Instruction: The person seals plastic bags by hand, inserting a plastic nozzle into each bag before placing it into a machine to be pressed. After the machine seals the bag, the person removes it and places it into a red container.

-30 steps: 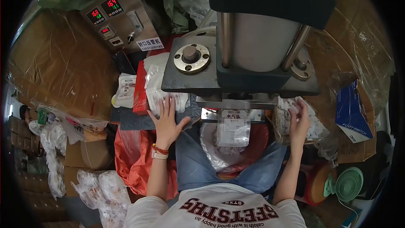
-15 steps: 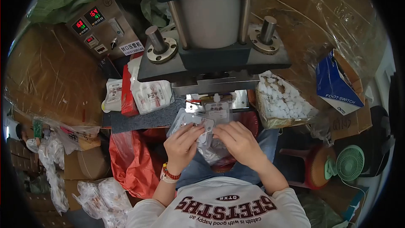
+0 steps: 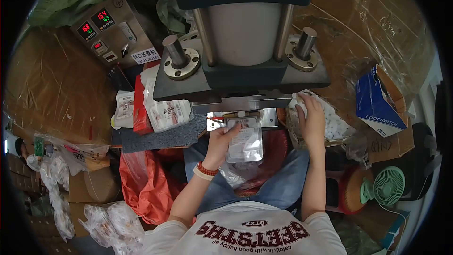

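My left hand (image 3: 221, 142) grips the left edge of a clear plastic packet (image 3: 245, 142) with a printed card inside. The packet's top sits under the steel jaw (image 3: 245, 105) of the press machine (image 3: 240, 61). My right hand (image 3: 311, 119) reaches into a box of small white pieces (image 3: 332, 125) at the right, fingers curled among them; whether it holds one is hidden. A stack of flat packets (image 3: 166, 112) lies on the grey mat (image 3: 158, 134) left of the press.
A control box (image 3: 111, 30) with red and green number displays stands at the back left. A blue FOOT SWITCH carton (image 3: 380, 101) and a green fan (image 3: 389, 185) are at the right. A red bag (image 3: 144, 179) and bags of packets (image 3: 113, 222) lie at the lower left.
Both hands were together on a packet over my lap. Now the left hand holds it up under the press jaw and the right hand has gone to the box of white pieces.
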`<state>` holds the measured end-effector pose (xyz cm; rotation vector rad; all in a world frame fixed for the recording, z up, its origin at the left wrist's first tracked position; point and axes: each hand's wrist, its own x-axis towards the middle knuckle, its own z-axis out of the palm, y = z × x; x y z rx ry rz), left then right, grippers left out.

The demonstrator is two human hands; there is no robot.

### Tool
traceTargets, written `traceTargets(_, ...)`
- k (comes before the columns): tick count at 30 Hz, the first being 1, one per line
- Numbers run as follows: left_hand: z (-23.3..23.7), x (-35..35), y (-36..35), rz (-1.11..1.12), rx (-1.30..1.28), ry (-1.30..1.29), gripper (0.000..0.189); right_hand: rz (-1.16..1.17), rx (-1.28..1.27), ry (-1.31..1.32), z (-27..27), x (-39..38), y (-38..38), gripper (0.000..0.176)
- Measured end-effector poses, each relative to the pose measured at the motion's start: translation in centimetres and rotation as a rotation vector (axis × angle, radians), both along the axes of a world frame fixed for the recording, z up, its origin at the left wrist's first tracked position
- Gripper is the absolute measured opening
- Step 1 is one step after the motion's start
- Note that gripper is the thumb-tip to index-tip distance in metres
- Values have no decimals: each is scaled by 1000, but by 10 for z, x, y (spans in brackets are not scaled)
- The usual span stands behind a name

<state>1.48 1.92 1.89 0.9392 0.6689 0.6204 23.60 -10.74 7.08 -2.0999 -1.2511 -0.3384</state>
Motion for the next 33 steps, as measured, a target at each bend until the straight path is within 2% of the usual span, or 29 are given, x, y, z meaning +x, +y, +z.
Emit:
traceTargets(2, -7, 5, 9, -32, -68, 6, 23, -8, -103, -52, -36, 10, 7, 32)
traceTargets(3, -4, 4, 8, -33, -74, -12, 26, -13, -186, -110, -39, 13, 15, 30)
traceTargets(4, -4, 5, 10, -17, -71, -11, 26, 21, -153, -87, -40, 14, 11, 29)
traceTargets(6, -10, -1, 14, -77, 6, 117, 29, -26, -190, -58, -35, 8, 5, 29)
traceTargets(7, -12, -9, 22, -157, 167, 276, 33, 4, -135, -61, -34, 9, 1, 28)
traceTargets(8, -11, -19, 29, -42, 317, 272, 35, 17, -131, -62, -30, 10, -2, 28)
traceTargets(9, -3, -32, 37, 70, 465, 267, 37, -5, -86, 64, -27, 10, -7, 28)
traceTargets(10, 13, -48, 45, 243, 617, 675, 52, -34, -42, 196, -27, 11, -13, 27)
traceTargets(12, 15, -78, 63, 485, 1610, 1308, 70, -40, 25, 188, -29, 15, -20, 28)
traceTargets(13, 8, -94, 66, 481, 1612, 1306, 70, -111, 40, 194, -27, 14, -23, 26)
traceTargets(15, -12, -122, 56, 33, 1551, 1235, 83, -185, 59, 198, -22, 14, -27, 24)
traceTargets(16, -4, -121, 42, 76, 1563, 1052, 62, -162, 117, 216, -20, 12, -27, 22)
traceTargets(17, -9, -128, 37, 68, 1567, 1047, 62, -137, 169, 233, -19, 8, -29, 20)
traceTargets(18, -16, -137, 32, 96, 1476, 933, 50, -143, 165, 233, -10, -2, -32, 20)
traceTargets(19, -20, -141, 29, 124, 1382, 823, 41, -40, 244, 267, 4, -18, -32, 19)
traceTargets(20, -3, -126, 18, 234, 1269, 731, 33, 64, 326, 298, 15, -33, -30, 19)
traceTargets(21, 6, -120, 8, 234, 1271, 726, 33, 211, 352, 316, 20, -48, -29, 19)
traceTargets(23, 19, -108, -8, 258, 1122, 540, 32, 435, 337, 328, 32, -81, -28, 20)
traceTargets(26, 38, -83, -31, 247, 1260, 449, 36, 698, 274, 305, 22, -116, -16, 29)
traceTargets(28, 40, -74, -39, 221, 1388, 436, 39, 779, 257, 252, 9, -134, -11, 31)
traceTargets(31, 49, -63, -44, 195, 1429, 399, 39, 1044, 294, 388, 18, -156, -28, 33)
traceTargets(32, 51, -62, -46, 193, 1430, 396, 39, 1154, 264, 295, 27, -152, -34, 34)
traceTargets(33, 52, -61, -48, 183, 1394, 402, 38, 1149, 263, 293, 28, -152, -39, 34)
